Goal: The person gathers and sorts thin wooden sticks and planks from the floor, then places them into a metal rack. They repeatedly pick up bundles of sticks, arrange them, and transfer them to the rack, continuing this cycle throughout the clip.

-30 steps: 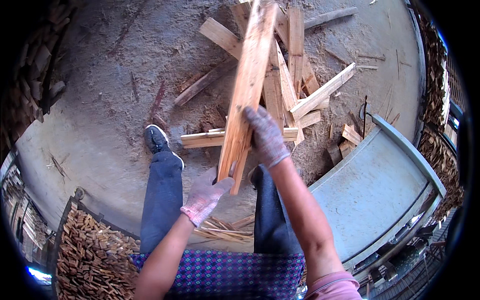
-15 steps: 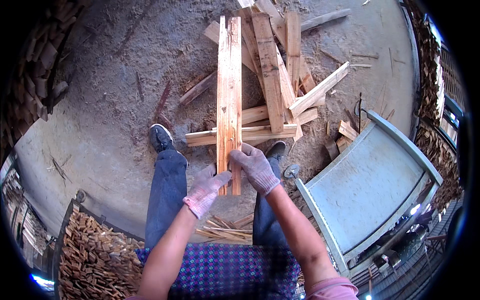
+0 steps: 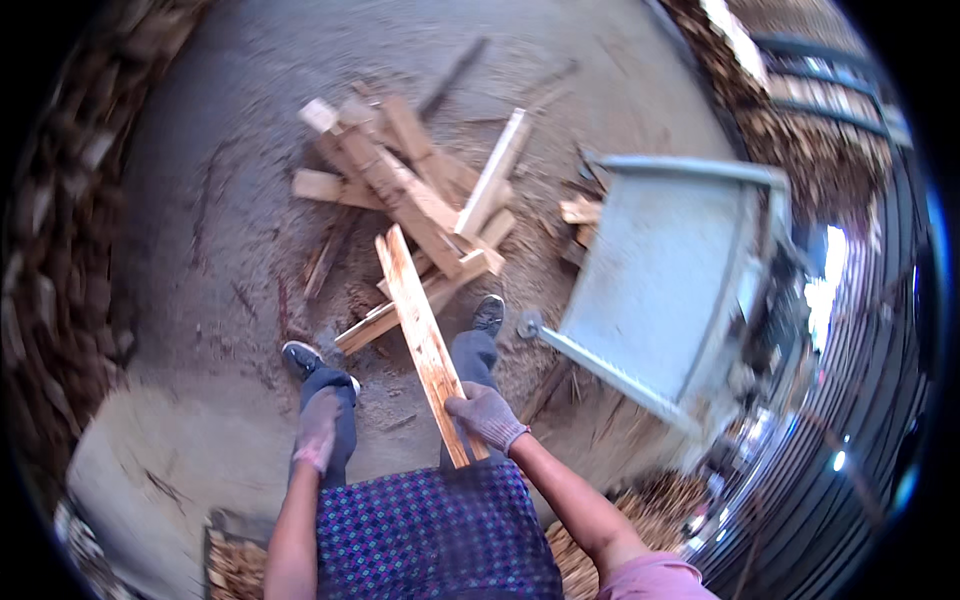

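A long, rough wooden board (image 3: 420,335) slants in front of my lap, its far end over the wood pile. My right hand (image 3: 487,416), in a light knitted glove, is closed around the board close to its near end. My left hand (image 3: 319,425), gloved too, hangs beside my left shin, away from the board. Motion smears its fingers, so their shape does not show. Ahead of my feet lies a loose pile of boards (image 3: 410,195), crossing one another at several angles.
A metal cart (image 3: 655,285) with a pale blue-grey top stands to my right. Stacked wood pieces line the left wall (image 3: 70,230) and the far right (image 3: 820,140). More small wood pieces (image 3: 235,568) lie at lower left. Bark scraps are scattered on the dusty floor (image 3: 230,330).
My left hand has let go of the board and moved left and down. The board, still in my right hand, has come nearer and tilted. My view has swung to the right.
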### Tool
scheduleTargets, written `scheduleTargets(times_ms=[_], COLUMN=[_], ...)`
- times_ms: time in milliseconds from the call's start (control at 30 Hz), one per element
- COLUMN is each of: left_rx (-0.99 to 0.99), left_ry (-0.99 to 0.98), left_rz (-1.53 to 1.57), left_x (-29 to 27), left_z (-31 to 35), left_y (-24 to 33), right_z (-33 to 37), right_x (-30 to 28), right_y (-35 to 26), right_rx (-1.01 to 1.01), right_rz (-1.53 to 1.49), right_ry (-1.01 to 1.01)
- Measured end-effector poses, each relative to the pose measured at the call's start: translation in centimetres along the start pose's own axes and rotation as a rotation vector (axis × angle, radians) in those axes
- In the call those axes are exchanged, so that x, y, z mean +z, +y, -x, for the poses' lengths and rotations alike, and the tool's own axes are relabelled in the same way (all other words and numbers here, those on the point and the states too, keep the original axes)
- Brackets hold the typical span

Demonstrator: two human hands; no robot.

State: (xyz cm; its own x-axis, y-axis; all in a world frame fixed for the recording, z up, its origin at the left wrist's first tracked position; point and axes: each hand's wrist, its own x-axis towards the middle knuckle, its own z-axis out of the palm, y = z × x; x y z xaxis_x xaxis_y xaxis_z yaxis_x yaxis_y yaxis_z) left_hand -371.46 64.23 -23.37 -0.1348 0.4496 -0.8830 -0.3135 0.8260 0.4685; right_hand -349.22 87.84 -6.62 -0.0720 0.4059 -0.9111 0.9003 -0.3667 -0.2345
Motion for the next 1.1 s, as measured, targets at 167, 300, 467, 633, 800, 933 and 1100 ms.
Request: scheduleTargets(times_ms=[167,300,467,633,800,933,1100], left_rx=[-0.224,-0.383,-0.472,-0.381,-0.171,-0.049,-0.001], left_ry=[0.313,0.419,0.288,0.079,-0.069,-0.178,-0.261], left_rz=[0.197,0.073,-0.063,-0.258,-0.445,-0.58,-0.713], left_x=[-12.5,-22.1,-28.1,-23.6,-11.3,-1.0,5.5], left_z=[5.9,12.3,15.2,14.3,6.9,4.4,3.3], left_y=[-1.6,-7.4,-7.4,0.6,11.4,19.0,22.6], right_z=[4.3,4.1,1.1,0.1,-0.4,0.8,-1.3], right_x=[4.7,11.6,15.8,15.0,9.9,8.0,12.3], right_y=[3.5,6.0,7.8,9.4,13.0,17.5,24.4], right_rx=[0.031,0.124,-0.043,0.104,0.156,0.256,0.369], right_rz=[-0.189,-0.61,-0.576,-0.826,-1.137,-1.367,-1.491], right_ry=[0.108,0.034,-0.012,0.114,0.358,0.507,0.438])
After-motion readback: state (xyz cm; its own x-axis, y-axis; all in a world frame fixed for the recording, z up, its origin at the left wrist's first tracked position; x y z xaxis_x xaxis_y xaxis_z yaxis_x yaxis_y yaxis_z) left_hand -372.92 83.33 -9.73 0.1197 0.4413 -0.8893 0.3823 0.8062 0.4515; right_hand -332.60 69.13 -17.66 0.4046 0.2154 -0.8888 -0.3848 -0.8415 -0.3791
